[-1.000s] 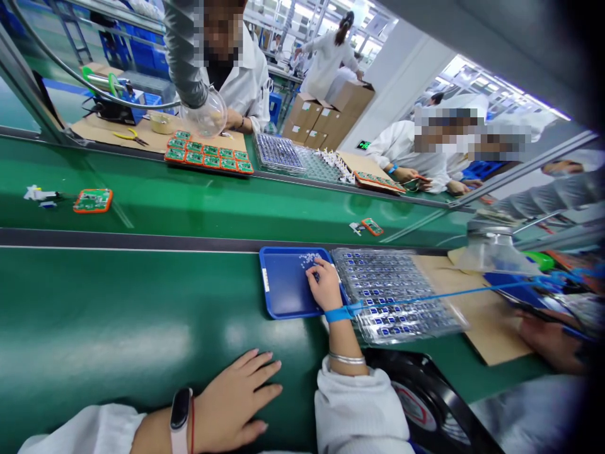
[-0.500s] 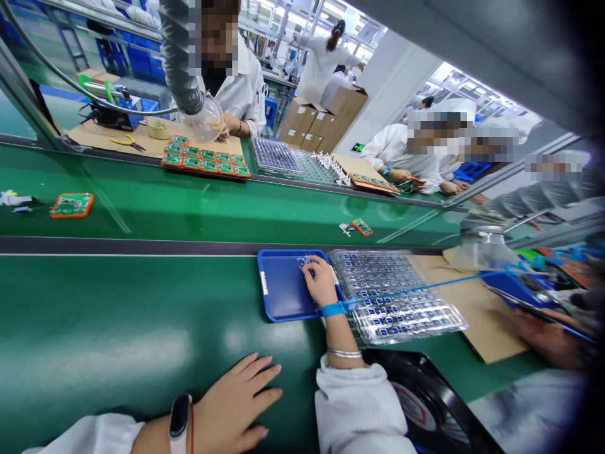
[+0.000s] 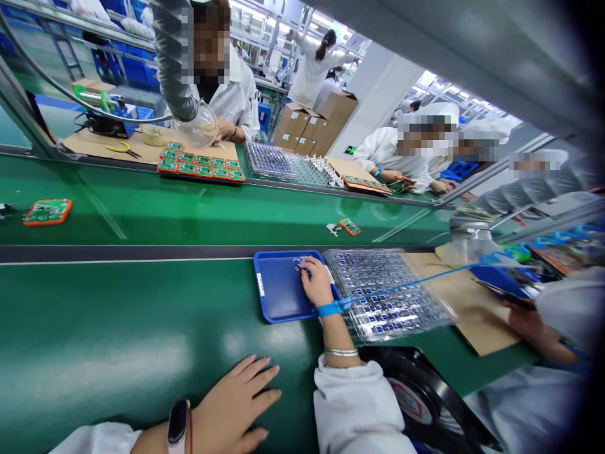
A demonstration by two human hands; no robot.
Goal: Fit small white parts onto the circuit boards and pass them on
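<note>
My left hand (image 3: 239, 403) lies palm down on the green work surface (image 3: 118, 328), its fingers spread and holding nothing. My right hand (image 3: 316, 277) is over the upper right part of a shallow blue tray (image 3: 283, 296). Its fingers are curled, with thumb and fingertips close together at a small cluster of tiny whitish parts (image 3: 299, 260). Whatever is between the fingertips is too small to make out. A blue wrist strap (image 3: 329, 309) with a blue cord circles my right wrist. Right of the tray lies a clear plastic blister tray (image 3: 387, 296) with many small dark blue-topped components.
A black fan-like device (image 3: 420, 397) stands beside my right forearm. Circuit boards with orange edges, one at the left (image 3: 48, 212) and one smaller (image 3: 350, 227), lie on the green belt beyond. A co-worker's hand (image 3: 529, 321) is at the right, near brown cardboard (image 3: 482, 315).
The view has shifted slightly. The circuit boards on the belt have moved left. At the right, the co-worker's arm has moved. My left hand stays flat; my right hand remains at the tiny parts.
</note>
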